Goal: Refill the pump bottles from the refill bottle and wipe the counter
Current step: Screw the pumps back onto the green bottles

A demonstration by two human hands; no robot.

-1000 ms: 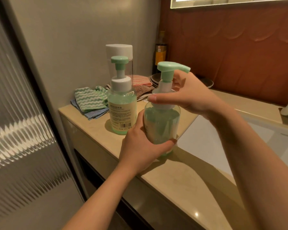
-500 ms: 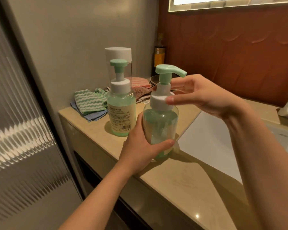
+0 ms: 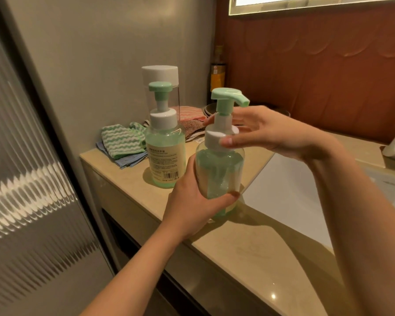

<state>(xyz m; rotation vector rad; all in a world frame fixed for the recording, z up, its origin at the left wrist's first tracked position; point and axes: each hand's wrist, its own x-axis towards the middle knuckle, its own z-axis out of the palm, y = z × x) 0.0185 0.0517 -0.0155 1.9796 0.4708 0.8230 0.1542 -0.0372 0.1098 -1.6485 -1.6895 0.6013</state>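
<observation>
On the beige worktop (image 3: 255, 254), close to its front edge, a clear pump bottle (image 3: 219, 172) of pale green liquid stands upright. The left hand (image 3: 192, 201) wraps its lower body from the left, fingers (image 3: 228, 196) curled round the front and pressed against the plastic. The right hand (image 3: 267, 133) comes in from the right at the white collar (image 3: 219, 139) below the green pump head (image 3: 228, 98): its thumb lies across the collar's front, and the other fingers, loosely spread, reach round behind the neck. Just beside it to the left stands a second pump bottle (image 3: 164, 153), labelled and untouched. Behind that rises a clear bottle with a white cap (image 3: 160, 75). Folded striped cloths (image 3: 121, 140) lie near the wall.
</observation>
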